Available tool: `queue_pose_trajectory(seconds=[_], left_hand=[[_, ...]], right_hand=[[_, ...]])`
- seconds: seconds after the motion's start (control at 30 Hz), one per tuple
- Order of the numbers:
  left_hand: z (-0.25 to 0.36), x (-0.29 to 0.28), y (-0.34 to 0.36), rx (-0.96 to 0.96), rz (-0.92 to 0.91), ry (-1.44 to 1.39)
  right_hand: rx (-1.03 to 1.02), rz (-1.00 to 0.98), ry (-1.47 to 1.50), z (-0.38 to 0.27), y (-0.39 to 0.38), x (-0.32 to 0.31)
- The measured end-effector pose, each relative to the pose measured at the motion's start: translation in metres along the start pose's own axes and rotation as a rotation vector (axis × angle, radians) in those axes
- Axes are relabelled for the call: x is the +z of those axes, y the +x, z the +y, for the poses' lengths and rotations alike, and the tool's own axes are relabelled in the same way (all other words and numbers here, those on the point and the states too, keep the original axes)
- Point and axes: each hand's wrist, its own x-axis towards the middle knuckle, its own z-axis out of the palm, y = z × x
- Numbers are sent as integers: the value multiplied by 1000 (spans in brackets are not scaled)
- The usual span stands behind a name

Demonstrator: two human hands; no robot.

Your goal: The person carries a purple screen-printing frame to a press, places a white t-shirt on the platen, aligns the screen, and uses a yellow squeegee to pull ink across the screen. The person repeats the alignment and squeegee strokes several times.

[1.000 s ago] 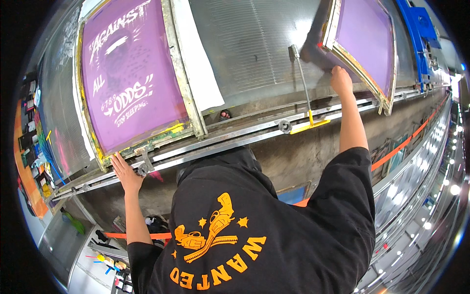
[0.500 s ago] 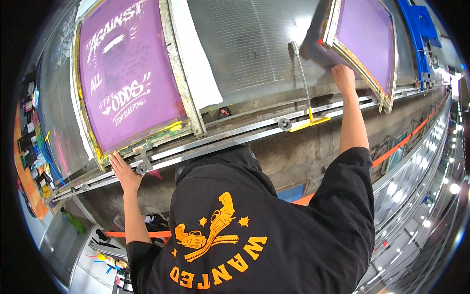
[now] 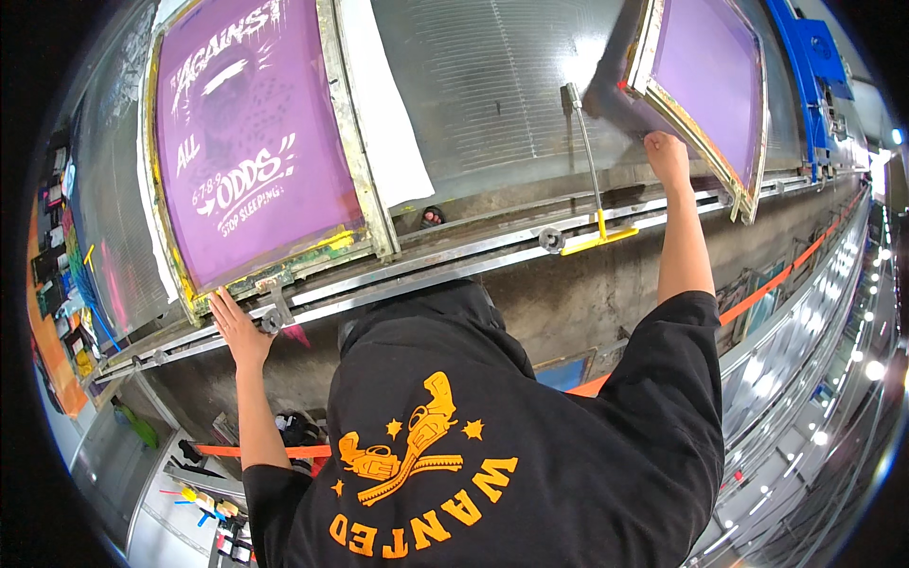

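My left hand is stretched out, its fingertips touching the near-left corner of a silkscreen frame. That screen has purple mesh with white lettering and yellow-green stains along its near edge. To the right, my right hand is closed in a fist beside a second screen frame with plain purple mesh, which stands at an angle. Whatever the curled fingers hold, if anything, is hidden.
White sheeting shows beside the left frame on the long grey table. A clamp with a yellow handle sits on the metal rail at the near edge. Blue machinery stands at the far right. An orange strip runs below the rail.
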Motion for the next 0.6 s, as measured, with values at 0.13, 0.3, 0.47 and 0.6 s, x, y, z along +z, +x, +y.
queue_pose_trajectory(seconds=[0.13, 0.3, 0.47, 0.6], left_hand=[[1, -1, 1, 9, 2, 11], [-3, 3, 0, 16, 17, 16], [-2, 0, -1, 13, 11, 1], [2, -4, 0, 5, 1, -24]], right_hand=[[-38, -51, -173, 1, 8, 6], [2, -206, -384, -21, 19, 4], [46, -249, -394, -25, 24, 7], [282, -94, -276, -10, 5, 7]])
